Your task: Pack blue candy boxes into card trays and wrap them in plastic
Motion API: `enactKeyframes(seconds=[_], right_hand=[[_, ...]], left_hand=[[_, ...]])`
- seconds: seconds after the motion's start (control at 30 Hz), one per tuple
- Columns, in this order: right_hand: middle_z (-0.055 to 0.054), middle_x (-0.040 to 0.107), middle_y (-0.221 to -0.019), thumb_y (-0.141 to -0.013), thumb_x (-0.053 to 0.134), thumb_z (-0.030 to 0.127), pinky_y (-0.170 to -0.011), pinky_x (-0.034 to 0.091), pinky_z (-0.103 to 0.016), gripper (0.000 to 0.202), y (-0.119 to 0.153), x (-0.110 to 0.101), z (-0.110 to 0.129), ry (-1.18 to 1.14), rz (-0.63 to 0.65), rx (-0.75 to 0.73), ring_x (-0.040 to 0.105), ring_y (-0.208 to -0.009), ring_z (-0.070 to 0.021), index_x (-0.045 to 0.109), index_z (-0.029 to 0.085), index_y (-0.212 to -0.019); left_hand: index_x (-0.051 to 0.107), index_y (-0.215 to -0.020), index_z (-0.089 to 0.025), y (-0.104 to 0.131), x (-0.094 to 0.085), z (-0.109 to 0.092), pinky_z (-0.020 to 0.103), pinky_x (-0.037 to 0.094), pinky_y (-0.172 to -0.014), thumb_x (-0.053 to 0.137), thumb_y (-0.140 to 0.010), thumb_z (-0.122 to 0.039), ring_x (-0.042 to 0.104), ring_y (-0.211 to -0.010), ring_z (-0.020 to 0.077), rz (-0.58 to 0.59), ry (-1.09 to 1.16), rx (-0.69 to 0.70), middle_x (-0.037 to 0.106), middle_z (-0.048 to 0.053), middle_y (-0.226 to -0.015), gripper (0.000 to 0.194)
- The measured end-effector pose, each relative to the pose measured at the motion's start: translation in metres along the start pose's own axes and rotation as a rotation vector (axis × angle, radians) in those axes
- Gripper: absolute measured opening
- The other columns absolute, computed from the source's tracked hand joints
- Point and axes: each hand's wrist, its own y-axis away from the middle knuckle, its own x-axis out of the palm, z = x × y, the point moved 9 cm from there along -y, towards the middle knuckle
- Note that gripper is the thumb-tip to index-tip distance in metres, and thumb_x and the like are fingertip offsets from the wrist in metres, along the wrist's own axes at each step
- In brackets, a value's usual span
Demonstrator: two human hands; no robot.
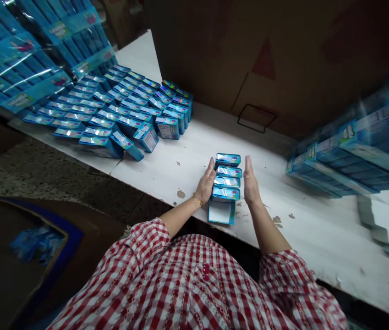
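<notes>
Several small blue boxes [227, 182] stand in a short row on the white table, between my two hands. At the near end of the row sits a blue tray with a white inner face [220, 212], close to the table's front edge. My left hand [205, 183] is flat and upright against the left side of the row, fingers stretched out. On the right, my right hand [250, 182] is held upright with straight fingers, a small gap between it and the boxes. Neither hand grips anything.
Many loose blue boxes [122, 107] stand on the white table [167, 169] at the left. Wrapped stacks [19, 59] rise behind them at the far left. More packs [345, 146] are at the right. A large brown carton [215, 55] stands behind.
</notes>
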Motion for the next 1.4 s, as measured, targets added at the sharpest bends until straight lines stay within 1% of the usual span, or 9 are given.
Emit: enactKeyframes(seconds=[0.2, 0.3, 0.47, 0.6, 0.73, 0.97, 1.1, 1.23, 1.4], right_hand=[[-0.009, 0.017, -0.151, -0.083, 0.032, 0.064, -0.106, 0.015, -0.062, 0.076, 0.007, 0.022, 0.018, 0.812, 0.364, -0.324, 0.002, -0.139, -0.0322, 0.014, 0.024, -0.145], [-0.012, 0.019, -0.151, -0.085, 0.031, 0.059, -0.101, 0.02, -0.067, 0.073, 0.004, 0.024, 0.016, 0.978, 0.409, -0.377, 0.007, -0.139, -0.0347, 0.009, 0.024, -0.146], [-0.008, 0.017, -0.151, -0.087, 0.032, 0.055, -0.106, 0.021, -0.057, 0.065, -0.042, 0.07, 0.077, 0.887, 0.355, -0.543, 0.013, -0.139, -0.0295, 0.018, 0.027, -0.144], [-0.012, 0.015, -0.151, -0.082, 0.041, 0.061, -0.108, 0.019, -0.053, 0.079, -0.101, 0.157, 0.12, 0.733, 0.363, -0.552, 0.009, -0.139, -0.0305, 0.018, 0.019, -0.144], [-0.016, 0.018, -0.15, -0.078, 0.046, 0.063, -0.108, 0.012, -0.057, 0.083, -0.117, 0.253, 0.129, 0.712, 0.423, -0.55, 0.008, -0.138, -0.034, 0.024, 0.013, -0.142], [-0.012, 0.021, -0.149, -0.087, 0.034, 0.053, -0.105, 0.019, -0.059, 0.065, -0.083, 0.325, 0.12, 0.59, 0.383, -0.416, 0.014, -0.136, -0.033, 0.032, 0.015, -0.139], [-0.015, 0.041, -0.138, -0.09, 0.03, 0.041, -0.11, 0.01, -0.052, 0.056, -0.075, 0.322, 0.124, 0.635, 0.537, -0.6, 0.024, -0.133, -0.0264, 0.036, 0.011, -0.137], [-0.014, 0.045, -0.133, -0.084, 0.046, 0.033, -0.1, 0.029, -0.045, 0.055, -0.069, 0.312, 0.13, 0.91, 0.764, -0.861, 0.039, -0.118, -0.0295, 0.041, 0.013, -0.135], [-0.013, 0.052, -0.121, -0.086, 0.045, 0.026, -0.081, 0.037, -0.039, 0.041, -0.08, 0.306, 0.141, 1.146, 0.733, -0.974, 0.046, -0.105, -0.0285, 0.05, 0.02, -0.126]], left_hand=[[0.021, -0.143, -0.022, -0.004, 0.013, -0.013, 0.041, 0.01, -0.116, 0.027, -0.089, -0.053, 0.012, -0.14, 0.0192, 0.123, -0.142, 0.107, 0.014, 0.004, -0.152, 0.062], [0.028, -0.141, -0.021, -0.006, -0.005, -0.013, 0.043, 0.015, -0.115, 0.03, -0.09, -0.05, 0.017, -0.139, 0.0201, 0.063, -0.196, 0.117, 0.021, 0.008, -0.15, 0.059], [0.042, -0.131, -0.018, 0.009, -0.119, -0.028, 0.042, 0.025, -0.111, 0.035, -0.089, -0.049, 0.034, -0.132, 0.0212, -0.447, -0.307, 0.206, 0.041, 0.014, -0.139, 0.053], [0.035, -0.134, -0.018, 0.039, -0.223, -0.043, 0.041, 0.019, -0.112, 0.044, -0.084, -0.052, 0.028, -0.134, 0.0228, -0.882, -0.435, 0.251, 0.035, 0.014, -0.139, 0.061], [0.027, -0.138, -0.019, 0.045, -0.282, -0.037, 0.041, 0.02, -0.112, 0.037, -0.085, -0.057, 0.023, -0.136, 0.024, -1.009, -0.369, 0.176, 0.022, 0.015, -0.146, 0.066], [0.035, -0.136, -0.02, 0.032, -0.298, -0.034, 0.039, 0.026, -0.11, 0.032, -0.088, -0.053, 0.032, -0.131, 0.0237, -0.945, -0.448, 0.149, 0.027, 0.013, -0.141, 0.058], [0.035, -0.136, -0.02, 0.017, -0.303, -0.041, 0.039, 0.02, -0.112, 0.045, -0.085, -0.04, 0.025, -0.135, 0.0246, -0.781, -0.583, 0.182, 0.024, 0.012, -0.144, 0.056], [0.03, -0.138, -0.017, 0.004, -0.3, -0.044, 0.044, 0.031, -0.107, 0.059, -0.071, -0.026, 0.033, -0.129, 0.0299, -0.571, -0.73, 0.133, 0.029, 0.015, -0.138, 0.074], [0.04, -0.132, -0.014, 0.012, -0.289, -0.053, 0.043, 0.037, -0.102, 0.062, -0.068, -0.026, 0.046, -0.117, 0.0293, -0.501, -0.86, 0.053, 0.039, 0.015, -0.125, 0.068]])
